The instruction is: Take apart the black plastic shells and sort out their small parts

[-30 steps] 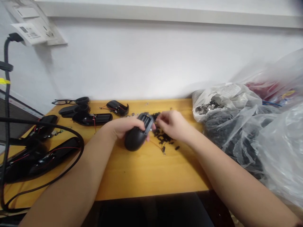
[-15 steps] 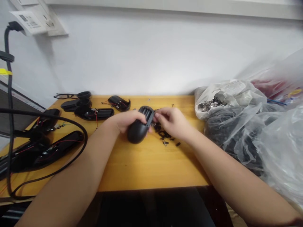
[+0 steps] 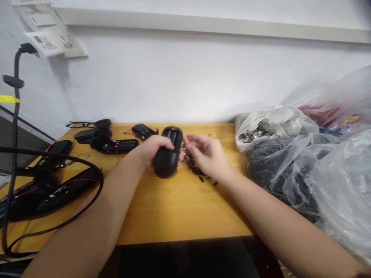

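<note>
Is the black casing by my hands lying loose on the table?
No, your left hand grips the black casing, with its thumb on top.

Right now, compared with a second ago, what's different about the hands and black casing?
The left hand has swung the slotted black casing from a rightward slant to nearly straight ahead. The right hand has shifted slightly left, closer to the casing; whether it grips anything is unclear. Unchanged: the left hand's hold, the eyeglasses and the white plastic bag.
</note>
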A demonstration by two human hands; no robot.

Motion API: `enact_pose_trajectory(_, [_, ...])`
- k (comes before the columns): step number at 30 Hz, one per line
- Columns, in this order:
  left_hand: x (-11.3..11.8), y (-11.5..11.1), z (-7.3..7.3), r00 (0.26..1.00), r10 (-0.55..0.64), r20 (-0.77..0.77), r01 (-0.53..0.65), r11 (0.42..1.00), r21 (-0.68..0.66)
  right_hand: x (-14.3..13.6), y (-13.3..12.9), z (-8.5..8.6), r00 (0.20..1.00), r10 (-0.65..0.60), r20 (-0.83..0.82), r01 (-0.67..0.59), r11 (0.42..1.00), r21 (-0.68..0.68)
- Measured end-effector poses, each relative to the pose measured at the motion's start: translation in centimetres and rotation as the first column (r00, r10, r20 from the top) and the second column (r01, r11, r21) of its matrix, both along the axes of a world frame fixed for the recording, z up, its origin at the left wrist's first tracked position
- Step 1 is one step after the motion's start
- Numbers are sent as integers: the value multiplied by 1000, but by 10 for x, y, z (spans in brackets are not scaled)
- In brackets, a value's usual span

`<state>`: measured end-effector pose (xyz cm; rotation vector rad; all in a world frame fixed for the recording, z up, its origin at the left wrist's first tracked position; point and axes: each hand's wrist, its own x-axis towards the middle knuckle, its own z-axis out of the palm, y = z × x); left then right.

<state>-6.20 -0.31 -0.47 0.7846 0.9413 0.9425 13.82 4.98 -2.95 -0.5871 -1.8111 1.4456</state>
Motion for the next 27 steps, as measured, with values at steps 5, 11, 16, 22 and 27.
enact_pose_trajectory(5, [10, 3, -4, 998, 24, 55, -26, 999, 31, -6, -3, -2, 999, -5, -45, 0, 994, -105])
enact_pose_trajectory(11, [5, 6, -2, 998, 15, 66, -20, 997, 69, -2, 6, -6, 987, -122, 108, 123, 992, -5])
enact_pose_trajectory(16, [-20, -9, 5, 952, -267, 149, 260, 963, 68, 11, 14, -1, 909, -168, 381, 59, 958, 282])
enact_pose_trajectory(22, [-33, -32, 8, 845, -426, 322, 436, 899, 45, 16, 8, 9, 880, -9, 474, -213, 886, 412])
enact_pose_trajectory(27, [-23, -25, 9, 866, -451, 213, 460, 888, 11, 9, 8, 4, 818, 144, 557, -448, 767, 459])
